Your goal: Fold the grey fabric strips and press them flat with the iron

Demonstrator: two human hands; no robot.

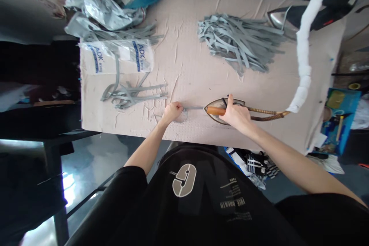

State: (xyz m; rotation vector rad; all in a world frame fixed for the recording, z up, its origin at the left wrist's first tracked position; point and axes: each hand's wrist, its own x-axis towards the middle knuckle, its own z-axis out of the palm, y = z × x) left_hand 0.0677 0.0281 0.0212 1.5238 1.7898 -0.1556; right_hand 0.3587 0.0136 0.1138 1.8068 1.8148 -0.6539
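My left hand (172,112) presses down on the cardboard, its fingers closed on the end of a narrow grey strip (194,107). The strip runs from there under the tip of a clothes iron (220,104). My right hand (236,114) grips the iron's wooden handle, and the fingers hide part of the iron's top. A braided cord (265,112) leaves the iron's rear toward the right. Several loose grey strips lie in a large bunch (239,42) above the iron, and a smaller tangle (129,96) lies to the left of it.
Creased cardboard (184,61) covers the table. Clear plastic bags (117,57) printed ADK lie at the upper left, and a white padded tube (302,46) crosses the upper right beside another iron-like appliance (278,17). A blue box (340,119) sits beyond the right edge.
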